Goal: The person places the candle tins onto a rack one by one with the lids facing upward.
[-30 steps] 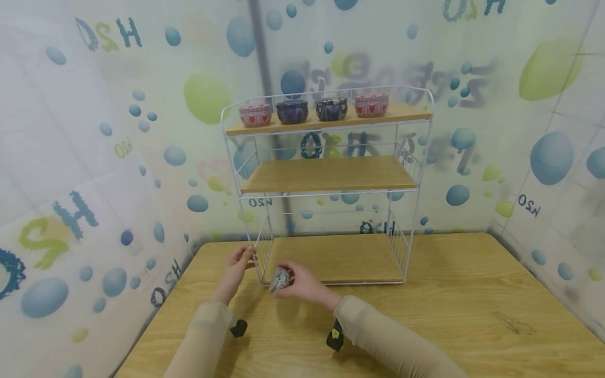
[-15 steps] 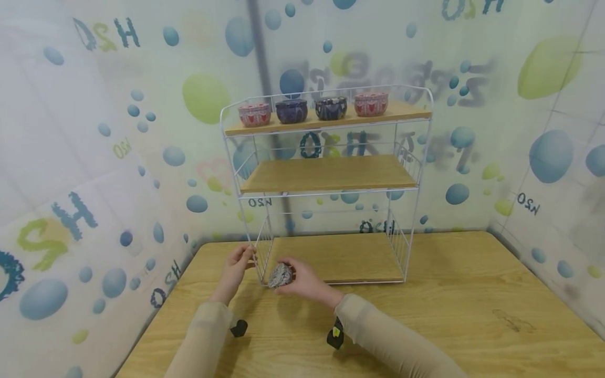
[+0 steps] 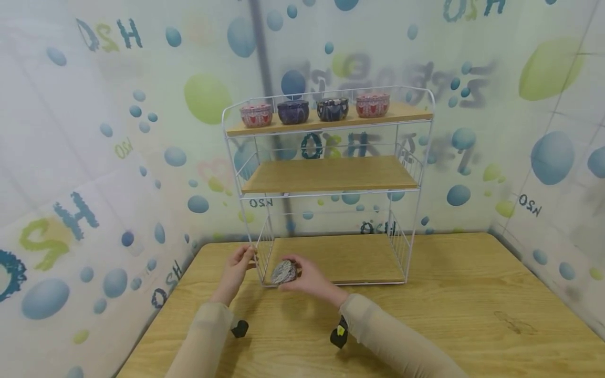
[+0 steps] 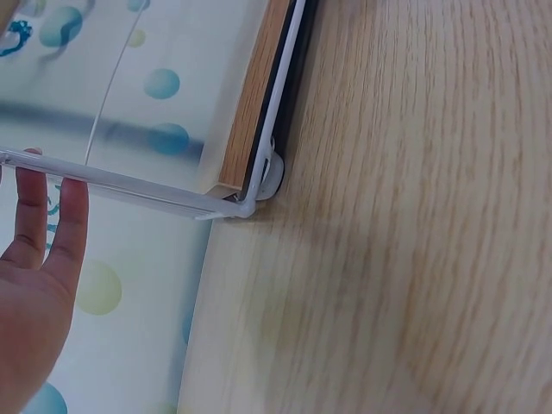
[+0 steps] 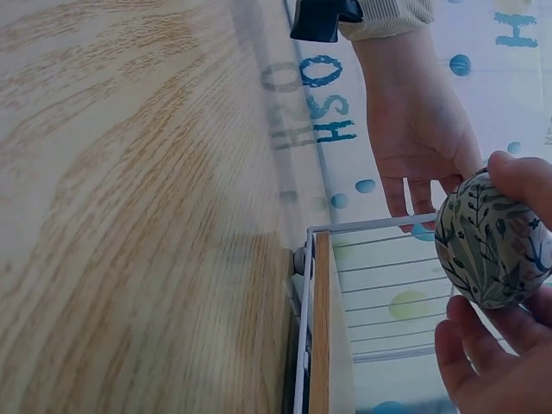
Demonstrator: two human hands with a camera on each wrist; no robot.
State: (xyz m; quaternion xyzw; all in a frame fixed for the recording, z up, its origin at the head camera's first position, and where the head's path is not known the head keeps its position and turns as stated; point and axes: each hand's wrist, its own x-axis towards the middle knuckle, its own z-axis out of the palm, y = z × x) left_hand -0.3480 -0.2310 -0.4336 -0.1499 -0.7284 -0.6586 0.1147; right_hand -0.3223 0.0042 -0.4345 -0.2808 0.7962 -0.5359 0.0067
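Observation:
A small round tin with a grey-white leaf pattern (image 3: 284,272) is held by my right hand (image 3: 309,281) between thumb and fingers. It hovers at the front left of the rack's bottom shelf, its patterned round face turned toward the left. The right wrist view shows the dark leaves and sprigs on the tin (image 5: 493,241) more closely. My left hand (image 3: 238,269) holds the left front post of the white wire rack (image 3: 247,226). In the left wrist view, two fingers of that hand (image 4: 39,285) reach behind the post (image 4: 138,185).
Along the rack's top board stand several patterned round tins: a red and white one (image 3: 257,115), two dark blue ones, and another red one (image 3: 372,105). Below are a middle board (image 3: 331,173) and a bottom board (image 3: 350,257). The rack stands on a wooden table (image 3: 454,315).
My right hand has turned the tin so more of its round face shows, and has shifted it slightly up and right. The left hand stays at the post.

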